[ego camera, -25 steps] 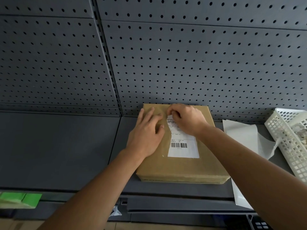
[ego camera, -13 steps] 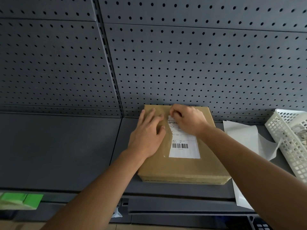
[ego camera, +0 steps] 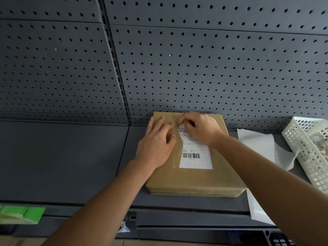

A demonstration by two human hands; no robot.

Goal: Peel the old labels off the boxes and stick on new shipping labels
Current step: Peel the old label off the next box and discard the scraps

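Head view: box (ego camera: 195, 180) is being pressed flat on the shelf (ego camera: 62, 157) by the spread left hand (ego camera: 156, 146). At its top-left corner, old label (ego camera: 195, 161) is being pinched by the right hand (ego camera: 202, 128); slightly more edge is being lifted than a second ago, so peeling is just starting.

Box (ego camera: 193, 176) at frame centre on shelf (ego camera: 62, 160), against pegboard (ego camera: 195, 68); label (ego camera: 195, 157) on box; paper sheet (ego camera: 257, 144) right; basket (ego camera: 308, 153) far right.

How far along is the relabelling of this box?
Done: nothing yet; the label is almost wholly stuck on the box. In hand: left hand presses the box, right hand picks at the label's top edge. Left: peeling it off, sticking a new one.
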